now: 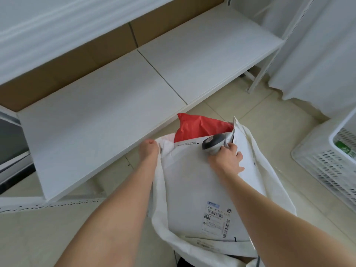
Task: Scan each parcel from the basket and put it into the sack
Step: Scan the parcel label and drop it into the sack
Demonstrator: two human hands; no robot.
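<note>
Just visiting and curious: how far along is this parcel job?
Done: a red parcel looks already in the sack. In hand: the left hand holds the sack's rim while the right hand, gripping the scanner, presses a white parcel in. Left: something green lies in the basket.

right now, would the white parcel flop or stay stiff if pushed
Probably fairly stiff: the white parcel lies flat and unbent across the sack mouth. Its smooth film likely slides easily. Likely light for its size, being thin.
</note>
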